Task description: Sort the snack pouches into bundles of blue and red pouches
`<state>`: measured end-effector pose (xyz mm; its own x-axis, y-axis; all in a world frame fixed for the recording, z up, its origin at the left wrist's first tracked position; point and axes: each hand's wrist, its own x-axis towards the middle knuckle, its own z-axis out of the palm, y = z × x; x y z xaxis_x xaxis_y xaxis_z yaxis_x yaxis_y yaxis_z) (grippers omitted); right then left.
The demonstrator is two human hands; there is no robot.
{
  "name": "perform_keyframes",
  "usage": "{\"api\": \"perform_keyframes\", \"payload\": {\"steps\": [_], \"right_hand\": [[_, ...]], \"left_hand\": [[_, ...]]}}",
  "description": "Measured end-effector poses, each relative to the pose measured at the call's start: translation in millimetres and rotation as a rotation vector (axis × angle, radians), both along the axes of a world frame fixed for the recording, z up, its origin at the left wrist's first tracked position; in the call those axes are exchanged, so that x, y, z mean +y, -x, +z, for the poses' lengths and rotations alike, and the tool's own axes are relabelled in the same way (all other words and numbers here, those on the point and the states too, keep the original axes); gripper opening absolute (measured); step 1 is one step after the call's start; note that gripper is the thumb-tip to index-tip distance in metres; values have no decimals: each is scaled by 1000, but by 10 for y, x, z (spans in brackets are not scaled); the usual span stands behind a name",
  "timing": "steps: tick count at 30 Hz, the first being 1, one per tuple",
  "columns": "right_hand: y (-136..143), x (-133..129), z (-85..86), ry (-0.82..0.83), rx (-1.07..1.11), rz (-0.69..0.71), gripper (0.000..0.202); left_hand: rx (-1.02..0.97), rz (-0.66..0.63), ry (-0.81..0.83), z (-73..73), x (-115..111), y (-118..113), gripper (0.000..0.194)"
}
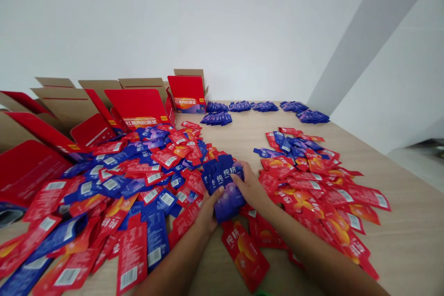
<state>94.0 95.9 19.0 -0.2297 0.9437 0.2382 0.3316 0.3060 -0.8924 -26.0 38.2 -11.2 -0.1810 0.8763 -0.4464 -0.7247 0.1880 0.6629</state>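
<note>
A fanned bunch of blue pouches (227, 194) with white lettering is held up at the middle, just above the table. My left hand (209, 206) is closed on its lower left side, thumb on the front. At the upper right edge my right hand (249, 184) grips the same pouches, thumb and fingers pressed on them. Below them lies a red pouch (244, 254) with orange fruit printed on it. A mixed pile of red and blue pouches (152, 180) spreads to the left, and a mostly red pile (312, 194) lies to the right.
Open red cartons (138, 104) line the left and back left of the wooden table (239, 134). One more red carton (187, 95) stands at the back. Several stacks of blue pouches (264, 106) lie along the back edge, near the white wall (243, 32).
</note>
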Motion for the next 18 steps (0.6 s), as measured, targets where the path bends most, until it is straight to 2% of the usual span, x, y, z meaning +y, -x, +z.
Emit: {"api": "perform_keyframes", "payload": {"steps": [5,8,13,16,18], "right_hand": [[216,-163,-106,-240,-97,-170,34],[298,-200,-114,-278,-144,-200,35],[245,-321,24,-283,-149,-176,44],[105,-605,100,-401,-227,-145,53],[28,-843,67,-503,-376,-27,57]], "left_hand": [[9,-55,-32,17,-37,6,51],[-25,-78,39,55,-58,11,39],[-92,-135,162,123,-65,48,21],[-127,-80,137,189,-40,134,13],[-140,-7,104,238,-12,224,10]]}}
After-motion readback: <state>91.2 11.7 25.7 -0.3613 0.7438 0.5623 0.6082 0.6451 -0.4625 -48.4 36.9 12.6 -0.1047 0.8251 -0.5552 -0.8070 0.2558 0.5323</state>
